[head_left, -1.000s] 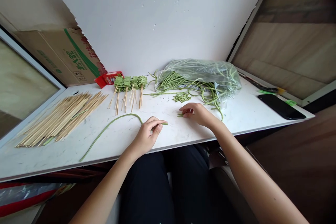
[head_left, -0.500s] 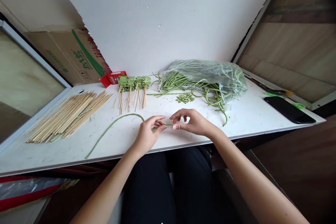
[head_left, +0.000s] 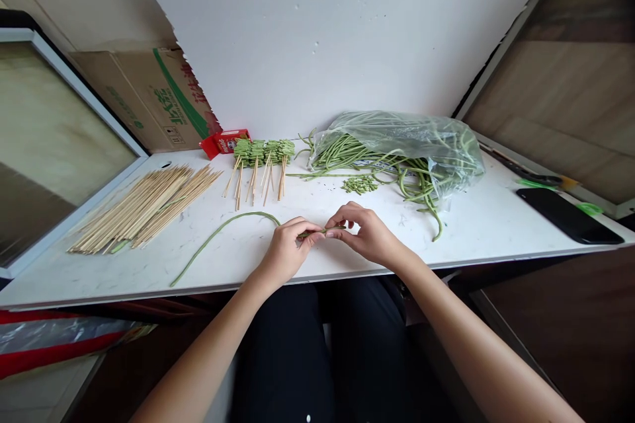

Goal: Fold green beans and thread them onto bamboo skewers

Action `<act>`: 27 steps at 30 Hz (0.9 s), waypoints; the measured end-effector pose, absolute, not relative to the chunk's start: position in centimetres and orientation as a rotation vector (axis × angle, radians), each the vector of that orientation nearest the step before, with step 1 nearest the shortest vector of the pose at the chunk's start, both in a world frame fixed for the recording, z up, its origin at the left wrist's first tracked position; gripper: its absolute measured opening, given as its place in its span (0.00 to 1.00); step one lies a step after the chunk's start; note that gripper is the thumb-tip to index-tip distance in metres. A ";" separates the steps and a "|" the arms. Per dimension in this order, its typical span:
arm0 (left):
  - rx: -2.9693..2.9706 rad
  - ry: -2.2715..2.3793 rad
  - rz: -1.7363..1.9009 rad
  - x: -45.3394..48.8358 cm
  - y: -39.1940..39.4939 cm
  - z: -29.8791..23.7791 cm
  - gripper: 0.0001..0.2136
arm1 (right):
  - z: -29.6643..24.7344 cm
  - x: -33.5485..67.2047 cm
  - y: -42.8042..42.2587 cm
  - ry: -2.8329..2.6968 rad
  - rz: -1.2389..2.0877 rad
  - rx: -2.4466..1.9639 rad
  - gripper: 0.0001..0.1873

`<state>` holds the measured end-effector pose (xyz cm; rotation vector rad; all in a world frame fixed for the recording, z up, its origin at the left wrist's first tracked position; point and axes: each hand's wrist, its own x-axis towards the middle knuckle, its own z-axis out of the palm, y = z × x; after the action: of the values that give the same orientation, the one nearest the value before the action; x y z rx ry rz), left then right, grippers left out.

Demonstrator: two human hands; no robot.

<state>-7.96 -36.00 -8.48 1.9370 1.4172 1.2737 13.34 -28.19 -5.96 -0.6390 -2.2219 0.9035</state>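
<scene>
A long green bean [head_left: 218,230] curves across the white table, its far end lying near the front edge on the left. My left hand [head_left: 290,246] is closed on this bean near its other end. Close beside it, my right hand [head_left: 364,231] pinches the bean's tip, fingertips almost touching those of the left. A short green stretch of bean shows between and under the fingers; the rest there is hidden. Behind my hands lies a small heap of short bean pieces [head_left: 360,184]. Skewers threaded with bean pieces [head_left: 264,153] rest in a row farther back.
Bare wooden skewers [head_left: 143,208] lie in a pile at the left. A clear plastic bag [head_left: 421,125] of long beans [head_left: 342,151] fills the back right. A red box [head_left: 228,143] stands behind the threaded skewers. A black phone [head_left: 568,215] lies at the right edge.
My right fingers have closed in on the bean's end and come against my left fingertips. The view has shifted slightly; the long bean's tail stays on the table.
</scene>
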 end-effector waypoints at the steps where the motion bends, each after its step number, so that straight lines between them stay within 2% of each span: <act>1: 1.937 1.415 1.265 -7.9 -36.1 -8.4 0.08 | -6.1 13.1 -28.3 -2.222 0.902 -0.634 0.07; 7: 1.956 1.341 1.261 -7.4 -36.7 -7.5 0.08 | -6.7 12.4 -28.8 -2.203 0.991 -0.512 0.07; 18: 1.815 1.169 1.268 -7.2 -37.0 -6.8 0.07 | -7.1 12.2 -28.8 -2.044 1.395 -0.371 0.17; 21: 1.856 1.231 1.306 -7.8 -36.8 -6.8 0.06 | -6.8 12.3 -28.9 -2.055 1.234 -0.467 0.17; 27: 1.975 1.353 1.529 -8.2 -36.6 -6.8 0.02 | -5.6 13.0 -28.9 -2.206 0.833 -0.598 0.10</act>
<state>-8.18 -36.61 -6.78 1.9753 1.3525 1.5288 13.01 -28.88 -5.57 -0.5979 -2.2058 0.8330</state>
